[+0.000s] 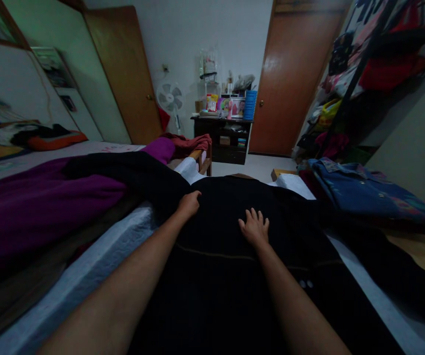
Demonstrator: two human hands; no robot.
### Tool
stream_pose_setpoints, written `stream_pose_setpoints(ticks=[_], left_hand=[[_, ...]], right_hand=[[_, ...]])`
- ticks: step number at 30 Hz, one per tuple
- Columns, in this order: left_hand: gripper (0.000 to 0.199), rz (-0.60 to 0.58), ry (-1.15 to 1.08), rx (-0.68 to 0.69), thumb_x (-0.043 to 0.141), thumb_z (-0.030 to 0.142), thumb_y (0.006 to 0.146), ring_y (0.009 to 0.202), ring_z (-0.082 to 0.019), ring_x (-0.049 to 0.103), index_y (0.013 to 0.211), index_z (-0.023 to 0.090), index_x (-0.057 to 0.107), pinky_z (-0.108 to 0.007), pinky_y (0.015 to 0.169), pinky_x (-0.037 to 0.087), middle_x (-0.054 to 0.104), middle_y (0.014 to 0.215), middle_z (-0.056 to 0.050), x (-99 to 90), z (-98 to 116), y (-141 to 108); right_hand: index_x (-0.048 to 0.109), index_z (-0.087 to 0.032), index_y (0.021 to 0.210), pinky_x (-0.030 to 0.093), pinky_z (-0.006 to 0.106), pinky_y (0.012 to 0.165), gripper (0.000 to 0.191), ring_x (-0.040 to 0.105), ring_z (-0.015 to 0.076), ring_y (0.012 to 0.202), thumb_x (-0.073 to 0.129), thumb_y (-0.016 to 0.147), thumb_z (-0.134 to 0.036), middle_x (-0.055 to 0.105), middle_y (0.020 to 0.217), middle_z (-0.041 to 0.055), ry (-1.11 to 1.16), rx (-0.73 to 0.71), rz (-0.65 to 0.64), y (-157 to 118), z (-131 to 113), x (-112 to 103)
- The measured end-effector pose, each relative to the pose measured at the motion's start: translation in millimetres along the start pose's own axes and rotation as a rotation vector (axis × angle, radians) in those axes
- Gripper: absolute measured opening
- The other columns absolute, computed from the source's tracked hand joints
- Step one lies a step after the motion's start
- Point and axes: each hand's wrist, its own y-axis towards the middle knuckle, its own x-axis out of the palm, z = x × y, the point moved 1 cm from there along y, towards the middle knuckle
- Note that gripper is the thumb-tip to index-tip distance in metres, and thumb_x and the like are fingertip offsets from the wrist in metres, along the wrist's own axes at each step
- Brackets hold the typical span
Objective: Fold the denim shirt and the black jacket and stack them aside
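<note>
A black long-sleeved garment (219, 296) lies spread over a light-coloured padded surface (123, 246), one sleeve stretching left and the other right. A pale seam line crosses it, and two small light buttons (306, 284) show at the right. My left hand (189, 204) is on its upper left part near the shoulder, with the fingers curled in on the cloth. Flat on the middle of the garment rests my right hand (255, 227), its fingers spread and holding nothing.
Purple cloth (49, 207) lies at the left, under the black sleeve. A folded denim jacket (367, 190) sits on a pile at the right. Further back stand a white fan (170, 96), a dark cabinet (219, 140) and a rack (364, 59) of hanging bags and clothes.
</note>
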Motion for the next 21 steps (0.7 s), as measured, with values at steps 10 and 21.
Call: stream_pose_setpoints(ticks=[10, 21], left_hand=[[0.058, -0.136, 0.325, -0.082, 0.054, 0.041, 0.078, 0.143, -0.042, -0.001, 0.135, 0.027, 0.052, -0.062, 0.110, -0.005, 0.036, 0.151, -0.007, 28.6, -30.5, 24.3], [0.048, 0.050, 0.526, 0.033, 0.033, 0.019, 0.087, 0.145, -0.032, 0.007, 0.129, 0.011, 0.055, -0.053, 0.112, 0.000, 0.039, 0.148, -0.016, 18.1, -25.0, 38.0]], right_hand=[[0.036, -0.020, 0.145, 0.009, 0.054, 0.111, 0.061, 0.015, 0.0306, 0.142, 0.034, 0.091, -0.050, 0.026, 0.155, 0.0068, 0.010, -0.002, 0.032, 1.3, 0.7, 2.0], [0.036, -0.021, 0.145, 0.008, 0.054, 0.112, 0.062, 0.014, 0.0306, 0.142, 0.035, 0.091, -0.051, 0.026, 0.155, 0.0064, 0.040, -0.016, 0.013, 1.1, 0.6, 0.1]])
